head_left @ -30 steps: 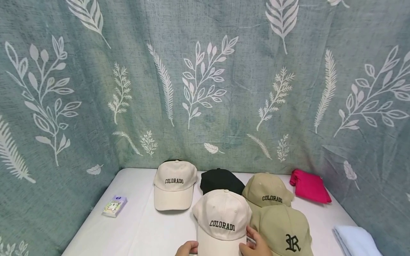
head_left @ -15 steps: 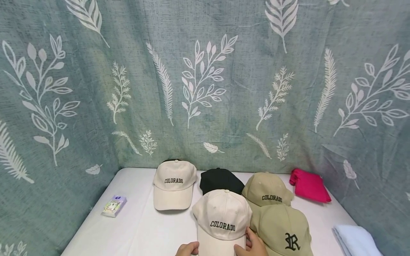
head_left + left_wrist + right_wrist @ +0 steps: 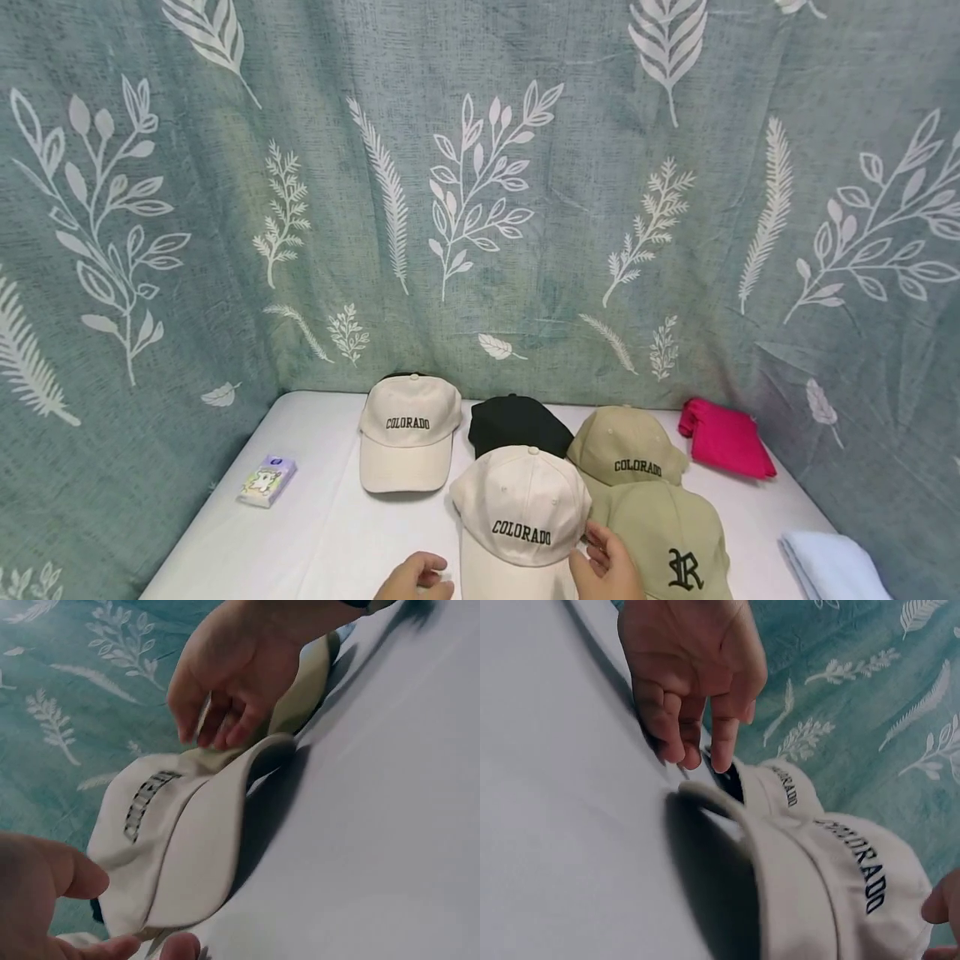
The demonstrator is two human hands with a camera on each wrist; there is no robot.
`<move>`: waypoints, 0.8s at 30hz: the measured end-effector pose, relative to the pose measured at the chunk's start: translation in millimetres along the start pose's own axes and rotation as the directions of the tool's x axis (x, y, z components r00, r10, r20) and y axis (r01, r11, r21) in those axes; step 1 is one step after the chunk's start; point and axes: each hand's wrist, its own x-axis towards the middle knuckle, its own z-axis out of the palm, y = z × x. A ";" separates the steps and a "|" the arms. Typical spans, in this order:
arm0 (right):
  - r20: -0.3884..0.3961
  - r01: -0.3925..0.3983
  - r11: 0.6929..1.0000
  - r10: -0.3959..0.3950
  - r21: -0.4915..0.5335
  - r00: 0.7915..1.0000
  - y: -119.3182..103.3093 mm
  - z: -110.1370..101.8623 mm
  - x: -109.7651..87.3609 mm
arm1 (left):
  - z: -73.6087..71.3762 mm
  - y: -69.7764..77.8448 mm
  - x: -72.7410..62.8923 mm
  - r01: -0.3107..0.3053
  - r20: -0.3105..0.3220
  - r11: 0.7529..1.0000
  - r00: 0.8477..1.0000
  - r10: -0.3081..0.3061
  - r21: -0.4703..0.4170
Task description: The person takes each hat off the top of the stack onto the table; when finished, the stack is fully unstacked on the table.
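A cream baseball cap lettered COLORADO stands at the front middle of the white surface, brim toward me. My left hand is off to the left of its brim with loosely bent fingers; the right wrist view shows this hand holding nothing. At the cap's right side is my right hand, fingertips right by the crown's edge. Seen from the left wrist, the right hand hangs beside the brim with relaxed fingers and a gap between thumb and fingers.
Behind stand another cream COLORADO cap, a black cap, a tan COLORADO cap and an olive cap with an R. A tissue pack lies left; a folded pink cloth and light blue cloth lie right.
My left hand has let go of the cream cap's brim and moved left. The right hand has loosened from the brim and shifted slightly right. The cap stays in place.
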 end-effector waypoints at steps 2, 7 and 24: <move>-0.059 0.027 0.999 -0.025 0.038 0.998 -14.1 -1.7 -5.4 | -9.5 5.3 -4.3 0.022 -0.074 0.999 0.997 -0.024 -0.026; -0.094 0.134 0.989 -0.128 0.065 0.987 -51.1 0.6 -12.5 | -34.1 14.5 -4.4 0.063 -0.237 0.993 0.968 -0.085 -0.099; 0.249 0.091 0.914 -0.202 0.396 0.947 -139.0 67.9 26.3 | -87.0 8.8 38.8 0.119 -0.344 0.928 0.906 -0.246 -0.352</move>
